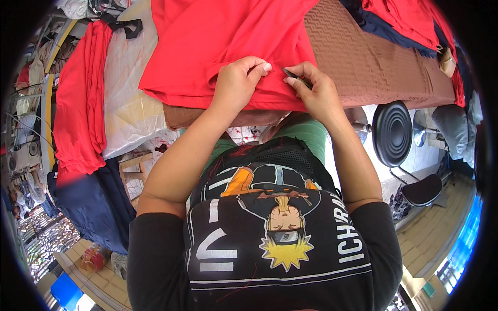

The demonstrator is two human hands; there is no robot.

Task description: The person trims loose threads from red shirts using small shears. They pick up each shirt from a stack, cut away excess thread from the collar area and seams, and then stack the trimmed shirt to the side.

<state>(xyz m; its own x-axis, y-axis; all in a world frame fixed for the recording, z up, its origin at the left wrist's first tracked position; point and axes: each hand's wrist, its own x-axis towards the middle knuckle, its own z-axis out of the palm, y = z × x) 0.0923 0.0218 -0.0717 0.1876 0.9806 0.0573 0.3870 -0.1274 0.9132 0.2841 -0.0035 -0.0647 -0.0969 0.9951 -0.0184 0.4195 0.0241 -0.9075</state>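
Note:
Red fabric (pixel 223 31) lies spread over the table in front of me, with a folded edge beneath my hands. My left hand (pixel 241 78) is closed in a pinch just above the cloth, thumb against forefinger. What sits between those fingertips is too small to make out. Close by on the right, my right hand (pixel 314 88) grips small dark thread snips (pixel 289 73), their pointed tip toward the left fingertips. The palm and fingers hide most of the snips.
A brown textured cloth (pixel 373 78) covers the table's right side. More red garments (pixel 399 20) are heaped at the far right; others (pixel 80 103) hang at the left over dark blue cloth (pixel 96 207). A round black stool (pixel 392 133) stands right of the table.

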